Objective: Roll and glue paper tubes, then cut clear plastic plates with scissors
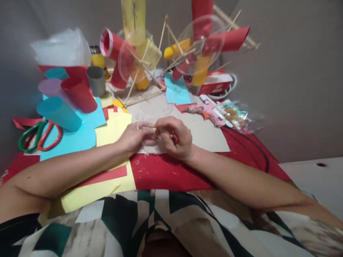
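Note:
Over the front of the grey board (214, 139), my two hands meet. My left hand (136, 137) is closed, its thumb and fingers pinching what looks like a thin clear plastic disc (147, 148), blurred and partly covered. My right hand (174, 137) is curled around a small tool with a red end (175, 138); the rest of it is hidden in the fist, and its tip is against or close to the disc. Just beyond the hands, another clear round disc (157, 106) lies on the board.
Behind stand stick frames carrying clear discs with red paper tubes (226, 39) and yellow tubes (134, 21). Scissors (49, 135), paper cups (59, 112) and coloured sheets (114, 128) lie left. A pink glue gun (210, 112), markers (221, 116) and a plastic bag (246, 119) lie right.

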The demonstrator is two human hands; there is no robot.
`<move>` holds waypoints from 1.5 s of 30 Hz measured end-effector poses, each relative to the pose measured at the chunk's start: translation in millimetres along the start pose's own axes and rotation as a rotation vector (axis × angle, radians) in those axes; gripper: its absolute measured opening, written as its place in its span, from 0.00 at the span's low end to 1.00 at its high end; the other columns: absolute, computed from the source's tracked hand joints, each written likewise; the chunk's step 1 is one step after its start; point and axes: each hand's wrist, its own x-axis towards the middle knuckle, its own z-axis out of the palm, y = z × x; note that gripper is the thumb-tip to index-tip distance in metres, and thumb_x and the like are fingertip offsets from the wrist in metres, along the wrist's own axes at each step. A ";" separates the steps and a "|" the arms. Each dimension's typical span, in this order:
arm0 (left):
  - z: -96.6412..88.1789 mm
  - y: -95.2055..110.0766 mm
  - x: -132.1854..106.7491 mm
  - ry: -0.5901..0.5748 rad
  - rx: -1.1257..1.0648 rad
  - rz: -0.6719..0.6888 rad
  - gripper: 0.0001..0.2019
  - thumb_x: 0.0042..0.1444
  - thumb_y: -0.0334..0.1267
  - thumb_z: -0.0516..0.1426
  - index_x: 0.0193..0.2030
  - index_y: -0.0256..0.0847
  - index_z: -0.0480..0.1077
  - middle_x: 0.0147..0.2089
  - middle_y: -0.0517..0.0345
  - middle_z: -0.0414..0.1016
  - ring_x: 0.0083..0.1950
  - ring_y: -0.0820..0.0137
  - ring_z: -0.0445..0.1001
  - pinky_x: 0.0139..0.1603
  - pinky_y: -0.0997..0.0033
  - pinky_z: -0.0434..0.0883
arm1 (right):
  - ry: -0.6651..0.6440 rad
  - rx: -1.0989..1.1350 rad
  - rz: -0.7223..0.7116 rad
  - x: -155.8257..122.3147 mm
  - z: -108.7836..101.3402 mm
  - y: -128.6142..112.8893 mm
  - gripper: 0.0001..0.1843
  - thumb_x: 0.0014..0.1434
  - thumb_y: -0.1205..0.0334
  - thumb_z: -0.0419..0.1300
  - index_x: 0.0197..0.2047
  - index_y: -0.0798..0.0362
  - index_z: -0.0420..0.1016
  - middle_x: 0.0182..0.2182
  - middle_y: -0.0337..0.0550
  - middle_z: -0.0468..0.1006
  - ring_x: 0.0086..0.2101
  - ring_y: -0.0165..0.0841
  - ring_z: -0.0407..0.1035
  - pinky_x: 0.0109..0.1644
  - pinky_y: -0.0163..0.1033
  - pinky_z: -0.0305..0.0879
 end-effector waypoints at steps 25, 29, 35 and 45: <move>-3.2 1.6 -3.5 -0.035 -0.011 -0.006 0.05 0.56 0.28 0.64 0.38 0.34 0.73 0.34 0.53 0.81 0.32 0.70 0.81 0.34 0.72 0.79 | 0.215 0.144 0.271 19.2 -0.4 -0.4 0.08 0.71 0.52 0.57 0.46 0.46 0.67 0.36 0.34 0.77 0.23 0.22 0.73 0.23 0.27 0.70; -6.0 -1.9 -3.5 -0.038 -0.042 -0.018 0.06 0.56 0.28 0.64 0.39 0.33 0.73 0.33 0.52 0.81 0.31 0.71 0.80 0.32 0.75 0.78 | 0.181 0.176 0.298 18.1 -1.4 -1.2 0.06 0.71 0.55 0.57 0.46 0.48 0.67 0.37 0.36 0.77 0.23 0.22 0.74 0.25 0.28 0.71; -10.1 -7.4 2.1 -0.025 -0.145 -0.037 0.11 0.48 0.27 0.66 0.39 0.33 0.72 0.30 0.53 0.80 0.27 0.70 0.80 0.27 0.75 0.78 | 0.100 0.112 0.305 18.6 -3.4 2.8 0.04 0.72 0.59 0.55 0.46 0.49 0.69 0.37 0.38 0.77 0.31 0.27 0.76 0.33 0.32 0.74; -12.6 -12.7 5.7 0.004 -0.143 0.022 0.16 0.40 0.28 0.67 0.38 0.33 0.71 0.30 0.50 0.80 0.26 0.68 0.79 0.25 0.73 0.76 | -0.162 -0.045 0.394 26.6 -20.4 5.9 0.17 0.71 0.45 0.49 0.50 0.49 0.67 0.37 0.42 0.76 0.31 0.31 0.71 0.35 0.38 0.69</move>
